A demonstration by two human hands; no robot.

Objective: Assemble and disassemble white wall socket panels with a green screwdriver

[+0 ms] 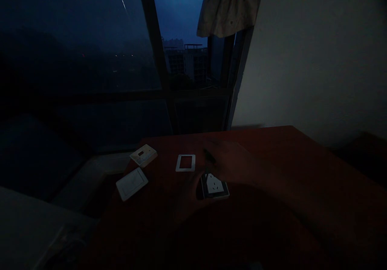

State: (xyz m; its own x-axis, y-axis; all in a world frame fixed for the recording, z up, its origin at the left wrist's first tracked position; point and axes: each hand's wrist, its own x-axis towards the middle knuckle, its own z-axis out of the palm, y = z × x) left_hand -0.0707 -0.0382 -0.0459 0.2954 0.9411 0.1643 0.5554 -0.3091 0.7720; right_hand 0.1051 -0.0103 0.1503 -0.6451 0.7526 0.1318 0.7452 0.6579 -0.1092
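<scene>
On the red-brown table a white wall socket (215,184) with a dark border lies face up. My left hand (190,195) grips its left and lower edges, thumb and fingers around it. Over the socket's top left corner, my right hand (231,161) is closed around a screwdriver (209,156). Its dark handle tilts and its thin shaft points down at the socket; the dim light hides whether the tip touches a screw. A white square frame (185,170), open in the middle, lies flat just beyond my left hand.
A small cream box (143,155) and a white switch plate (132,183) lie at the table's left edge. Behind the table (272,141) stands a dark window with a hanging cloth (228,8). A pale wall (311,60) rises on the right.
</scene>
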